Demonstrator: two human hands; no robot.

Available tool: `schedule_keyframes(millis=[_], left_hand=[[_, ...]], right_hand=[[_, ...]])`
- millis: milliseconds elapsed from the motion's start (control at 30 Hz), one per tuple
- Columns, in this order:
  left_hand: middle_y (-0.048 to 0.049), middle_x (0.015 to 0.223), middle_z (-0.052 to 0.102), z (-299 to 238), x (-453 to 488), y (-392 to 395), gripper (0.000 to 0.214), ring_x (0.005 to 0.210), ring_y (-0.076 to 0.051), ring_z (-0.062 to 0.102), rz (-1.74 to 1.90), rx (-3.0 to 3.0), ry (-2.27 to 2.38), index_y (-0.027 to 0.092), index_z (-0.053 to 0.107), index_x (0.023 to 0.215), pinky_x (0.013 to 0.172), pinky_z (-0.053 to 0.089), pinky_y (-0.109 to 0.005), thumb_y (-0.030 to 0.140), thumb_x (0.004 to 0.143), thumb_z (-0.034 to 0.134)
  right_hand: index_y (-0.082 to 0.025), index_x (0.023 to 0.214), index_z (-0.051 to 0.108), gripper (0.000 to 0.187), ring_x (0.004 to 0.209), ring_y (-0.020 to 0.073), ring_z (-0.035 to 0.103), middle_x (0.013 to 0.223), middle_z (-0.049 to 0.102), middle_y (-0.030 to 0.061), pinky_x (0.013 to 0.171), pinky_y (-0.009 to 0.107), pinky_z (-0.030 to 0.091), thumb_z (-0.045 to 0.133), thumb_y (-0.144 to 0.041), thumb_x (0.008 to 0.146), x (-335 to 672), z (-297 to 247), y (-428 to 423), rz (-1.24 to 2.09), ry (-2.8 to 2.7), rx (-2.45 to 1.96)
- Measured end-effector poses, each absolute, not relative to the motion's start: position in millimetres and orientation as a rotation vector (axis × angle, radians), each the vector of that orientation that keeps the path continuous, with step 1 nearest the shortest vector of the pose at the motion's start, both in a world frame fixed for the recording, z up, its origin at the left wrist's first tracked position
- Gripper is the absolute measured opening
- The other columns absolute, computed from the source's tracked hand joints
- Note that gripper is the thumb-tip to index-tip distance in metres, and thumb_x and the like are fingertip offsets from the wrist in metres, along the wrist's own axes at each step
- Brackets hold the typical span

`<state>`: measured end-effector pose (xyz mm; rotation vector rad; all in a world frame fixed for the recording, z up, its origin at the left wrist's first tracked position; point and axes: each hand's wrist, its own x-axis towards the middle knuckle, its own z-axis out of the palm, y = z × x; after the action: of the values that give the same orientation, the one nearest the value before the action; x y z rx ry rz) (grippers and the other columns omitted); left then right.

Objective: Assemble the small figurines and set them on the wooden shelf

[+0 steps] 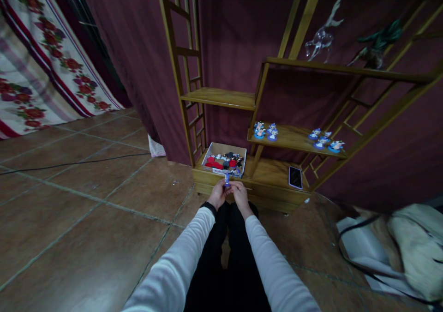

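A small purple figurine (227, 178) is held upright between my two hands, just in front of the low cabinet. My left hand (218, 194) closes on its base from the left. The fingers of my right hand (239, 191) pinch the base from the other side. Right behind it a shallow cardboard box (228, 147) stands on the cabinet top, with several red, black and white small pieces in it. Similar purple and blue figurines (272, 132) stand in a group on the shelf above, and another group of figurines (321, 139) stands farther right.
A phone (295, 177) lies on the cabinet top at the right. The wooden shelf unit (221, 97) carries a clear deer ornament (321, 39) and a dark green statue (379, 44) higher up. Bags (411, 243) lie on the floor at right; a black cable (79, 162) crosses the tiles.
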<state>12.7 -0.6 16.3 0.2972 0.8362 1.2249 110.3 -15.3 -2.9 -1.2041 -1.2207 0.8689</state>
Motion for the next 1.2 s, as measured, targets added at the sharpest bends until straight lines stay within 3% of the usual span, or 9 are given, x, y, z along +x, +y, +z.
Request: schedule_keyframes(millis=[233,500,733,1200], left_hand=[[-0.0013,0.066,0.059,8.2,15.8,0.4,0.014,0.052,-0.009,0.057,1.294,0.404,0.876,0.015,0.054,0.087,0.046,0.044,-0.017,0.007,0.076,0.056],[-0.0049,0.079,0.064,4.2,20.7,-0.1,0.025,0.065,-0.010,0.061,1.355,0.472,0.870,0.015,0.059,0.090,0.061,0.049,-0.020,0.004,0.069,0.067],[-0.0051,0.081,0.064,-3.4,19.5,-0.2,0.024,0.068,-0.011,0.061,1.352,0.570,0.856,0.015,0.060,0.092,0.066,0.049,-0.023,0.016,0.069,0.068],[-0.0034,0.079,0.064,-14.5,19.8,4.0,0.039,0.076,-0.015,0.059,1.511,0.790,1.055,0.014,0.063,0.086,0.080,0.044,-0.032,0.020,0.050,0.078]], right_hand=[[-0.022,0.094,0.069,0.029,0.088,0.0183,0.060,0.100,0.063,0.0054,0.082,0.032,0.048,0.046,-0.025,0.076,109.6,-9.6,-12.6,0.845,-1.178,-1.234],[-0.020,0.098,0.069,0.033,0.087,0.0180,0.061,0.101,0.063,0.0068,0.082,0.032,0.048,0.045,-0.025,0.075,112.2,-14.6,-8.0,0.855,-1.175,-1.273],[-0.019,0.097,0.069,0.033,0.089,0.0176,0.061,0.101,0.066,0.0062,0.082,0.030,0.048,0.045,-0.024,0.075,112.0,-15.8,-7.7,0.831,-1.164,-1.266],[-0.023,0.101,0.068,0.034,0.100,0.0184,0.060,0.111,0.065,0.0037,0.095,0.035,0.043,0.045,-0.021,0.076,115.7,-25.9,-3.9,0.820,-1.222,-1.289]])
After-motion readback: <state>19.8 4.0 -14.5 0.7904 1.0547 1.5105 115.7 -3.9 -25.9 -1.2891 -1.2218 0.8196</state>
